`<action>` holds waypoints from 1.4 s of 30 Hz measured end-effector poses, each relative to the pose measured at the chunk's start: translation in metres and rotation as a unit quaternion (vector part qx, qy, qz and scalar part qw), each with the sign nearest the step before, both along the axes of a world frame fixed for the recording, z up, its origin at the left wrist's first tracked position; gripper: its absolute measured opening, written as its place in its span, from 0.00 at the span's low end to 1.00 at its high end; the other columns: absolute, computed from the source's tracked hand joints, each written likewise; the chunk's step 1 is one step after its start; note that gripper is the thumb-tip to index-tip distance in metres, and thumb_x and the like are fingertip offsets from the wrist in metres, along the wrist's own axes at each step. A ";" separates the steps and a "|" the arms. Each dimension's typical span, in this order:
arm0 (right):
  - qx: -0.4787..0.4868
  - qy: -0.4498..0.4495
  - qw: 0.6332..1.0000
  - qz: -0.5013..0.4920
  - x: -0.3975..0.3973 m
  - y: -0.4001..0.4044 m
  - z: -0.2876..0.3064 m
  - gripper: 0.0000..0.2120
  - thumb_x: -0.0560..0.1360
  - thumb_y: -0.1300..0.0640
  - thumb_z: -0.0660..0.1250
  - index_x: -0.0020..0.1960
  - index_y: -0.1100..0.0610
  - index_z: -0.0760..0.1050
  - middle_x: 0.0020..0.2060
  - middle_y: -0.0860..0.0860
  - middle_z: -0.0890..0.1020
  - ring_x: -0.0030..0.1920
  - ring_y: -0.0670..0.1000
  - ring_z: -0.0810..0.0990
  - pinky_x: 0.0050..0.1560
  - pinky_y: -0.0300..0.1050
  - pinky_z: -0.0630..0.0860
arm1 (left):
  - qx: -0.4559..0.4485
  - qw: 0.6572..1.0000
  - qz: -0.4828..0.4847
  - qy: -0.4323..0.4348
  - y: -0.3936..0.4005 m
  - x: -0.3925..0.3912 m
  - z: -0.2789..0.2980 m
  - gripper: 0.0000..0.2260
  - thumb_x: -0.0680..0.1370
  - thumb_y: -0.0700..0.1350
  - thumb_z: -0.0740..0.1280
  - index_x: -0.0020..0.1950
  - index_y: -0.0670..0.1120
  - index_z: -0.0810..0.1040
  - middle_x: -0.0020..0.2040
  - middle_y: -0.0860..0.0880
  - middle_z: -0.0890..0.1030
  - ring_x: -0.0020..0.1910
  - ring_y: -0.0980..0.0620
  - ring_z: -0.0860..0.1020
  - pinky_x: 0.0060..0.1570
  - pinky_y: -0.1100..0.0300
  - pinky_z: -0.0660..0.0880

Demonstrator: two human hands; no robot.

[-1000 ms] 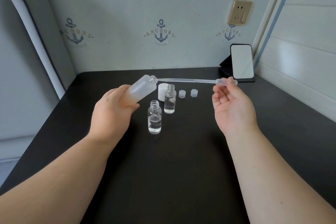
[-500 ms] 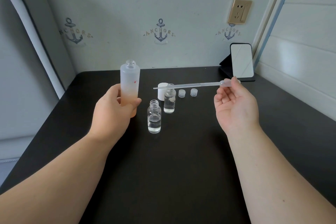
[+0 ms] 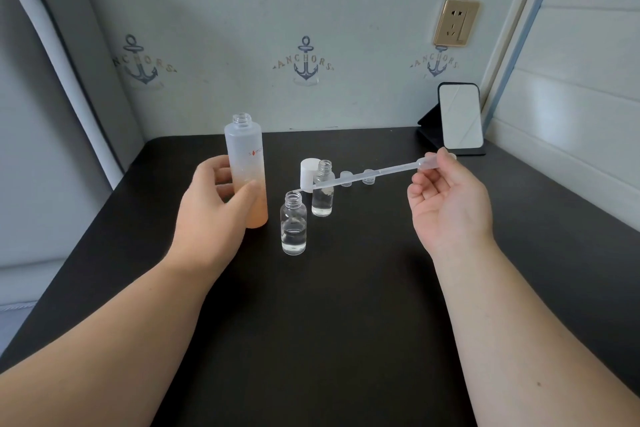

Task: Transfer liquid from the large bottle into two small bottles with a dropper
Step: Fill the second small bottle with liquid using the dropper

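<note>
The large frosted bottle (image 3: 246, 163), uncapped and orange-tinted at the bottom, stands upright on the black table (image 3: 329, 322). My left hand (image 3: 211, 204) grips its lower half. My right hand (image 3: 446, 201) pinches the bulb of a clear plastic dropper (image 3: 367, 176), which slants down to the left. The dropper's tip hangs just above the mouth of the near small glass bottle (image 3: 293, 225). A second small bottle (image 3: 322, 189) stands just behind it. Both small bottles are open and hold some clear liquid.
A white cap (image 3: 309, 173) stands behind the small bottles, with two small clear caps (image 3: 356, 178) to its right. A small mirror on a black stand (image 3: 460, 116) sits at the back right corner. Walls close the table at the back and right.
The large bottle went from tilted toward the dropper to upright and now stands on the table. The dropper left its mouth and its tip swung down to the near small bottle.
</note>
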State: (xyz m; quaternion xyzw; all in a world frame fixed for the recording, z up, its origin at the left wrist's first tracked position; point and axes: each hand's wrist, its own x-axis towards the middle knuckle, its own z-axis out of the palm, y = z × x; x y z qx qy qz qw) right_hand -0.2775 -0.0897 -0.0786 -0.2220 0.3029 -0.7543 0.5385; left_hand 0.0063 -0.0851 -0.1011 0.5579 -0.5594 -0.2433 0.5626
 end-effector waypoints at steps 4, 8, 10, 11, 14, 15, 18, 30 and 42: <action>0.000 0.002 1.000 -0.003 0.001 0.000 0.000 0.15 0.78 0.58 0.71 0.34 0.57 0.83 0.36 0.51 0.83 0.31 0.48 0.77 0.34 0.38 0.74 | -0.109 0.992 0.061 -0.017 0.011 0.002 0.006 0.14 0.72 0.49 0.67 0.57 0.59 0.74 0.49 0.58 0.77 0.43 0.59 0.75 0.40 0.67 0.72; 0.000 0.006 1.000 -0.001 0.001 0.000 0.002 0.15 0.78 0.58 0.70 0.33 0.57 0.83 0.36 0.50 0.83 0.31 0.48 0.77 0.34 0.38 0.74 | -0.132 0.989 -0.017 -0.061 0.019 -0.004 0.003 0.06 0.74 0.48 0.67 0.46 0.59 0.79 0.41 0.55 0.80 0.38 0.53 0.78 0.36 0.68 0.74; 0.000 0.006 1.000 -0.002 0.001 0.001 0.002 0.14 0.78 0.58 0.70 0.34 0.57 0.83 0.36 0.50 0.83 0.31 0.48 0.77 0.34 0.38 0.74 | -0.106 0.987 -0.076 -0.099 0.020 -0.008 0.001 0.03 0.75 0.54 0.68 0.46 0.60 0.81 0.39 0.54 0.82 0.37 0.51 0.79 0.37 0.65 0.76; 0.000 0.006 1.000 -0.003 0.001 0.001 0.002 0.14 0.78 0.58 0.70 0.34 0.57 0.83 0.36 0.50 0.83 0.31 0.48 0.77 0.34 0.38 0.74 | -0.090 0.982 -0.098 -0.132 0.020 -0.009 0.001 0.06 0.74 0.59 0.69 0.47 0.60 0.81 0.39 0.56 0.82 0.37 0.52 0.79 0.38 0.65 0.75; 0.000 0.002 1.000 -0.006 0.001 0.002 0.002 0.11 0.78 0.58 0.71 0.38 0.59 0.82 0.36 0.50 0.84 0.31 0.48 0.77 0.34 0.38 0.74 | -0.026 0.966 -0.139 -0.215 0.017 -0.011 0.001 0.19 0.70 0.71 0.67 0.53 0.60 0.80 0.42 0.63 0.80 0.39 0.55 0.78 0.36 0.67 0.73; -0.001 0.002 1.000 -0.006 0.001 0.002 0.002 0.10 0.78 0.58 0.71 0.39 0.60 0.82 0.36 0.50 0.84 0.31 0.48 0.77 0.34 0.38 0.74 | -0.003 0.961 -0.143 -0.236 0.016 -0.012 0.001 0.21 0.69 0.71 0.67 0.54 0.60 0.79 0.41 0.65 0.79 0.39 0.57 0.78 0.35 0.67 0.71; 0.001 0.006 1.000 -0.012 0.001 0.002 0.002 0.09 0.78 0.58 0.71 0.41 0.60 0.81 0.36 0.50 0.84 0.31 0.48 0.77 0.35 0.38 0.74 | 0.028 0.953 -0.145 -0.264 0.012 -0.015 -0.004 0.13 0.71 0.62 0.74 0.51 0.59 0.78 0.39 0.73 0.77 0.39 0.66 0.77 0.35 0.74 0.69; 0.005 0.005 1.000 -0.030 0.001 0.002 0.003 0.05 0.76 0.61 0.71 0.41 0.60 0.81 0.36 0.51 0.80 0.33 0.49 0.73 0.35 0.38 0.70 | -0.024 0.945 -0.161 -0.285 0.011 -0.010 -0.003 0.14 0.74 0.54 0.73 0.53 0.71 0.74 0.43 0.73 0.77 0.42 0.68 0.77 0.38 0.78 0.68; -0.013 0.003 1.000 -0.017 0.003 0.002 0.005 0.07 0.76 0.61 0.72 0.39 0.59 0.85 0.36 0.52 0.81 0.35 0.48 0.75 0.36 0.38 0.71 | -0.025 0.937 -0.169 -0.305 0.008 -0.007 -0.008 0.25 0.74 0.58 0.70 0.72 0.63 0.73 0.45 0.69 0.79 0.46 0.71 0.75 0.41 0.78 0.68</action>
